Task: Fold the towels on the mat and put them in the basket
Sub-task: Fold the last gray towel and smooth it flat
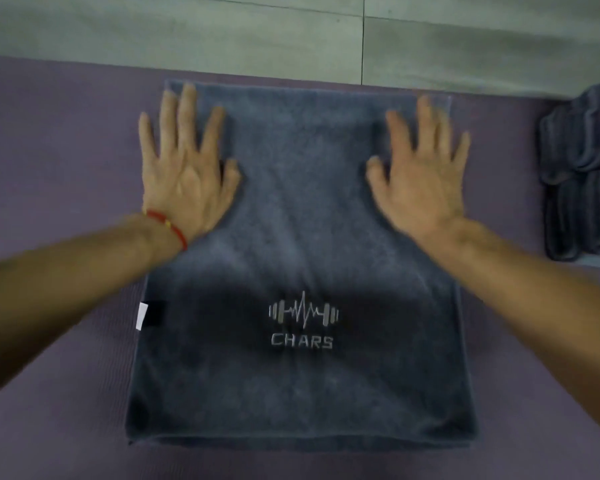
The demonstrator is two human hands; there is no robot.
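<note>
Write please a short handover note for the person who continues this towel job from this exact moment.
Left hand: open, flat on the far left part of the grey towel. Right hand: open, over its far right part.
Towel lies flat on the purple mat, logo up; it looks already folded once.
Folded towels sit at the right edge; whether in a basket, cannot tell.
Left: finish folding, then put it away.

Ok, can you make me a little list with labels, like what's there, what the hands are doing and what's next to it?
towel: grey towel, lying flat on the mat, logo reading CHARS facing up
mat: purple mat under the towel
left hand: left hand, fingers spread, flat on the towel's far left part
right hand: right hand, fingers spread, over the far right part
bracelet: red bracelet on the left wrist
pile: folded towels at the right edge
basket: not in view
</note>
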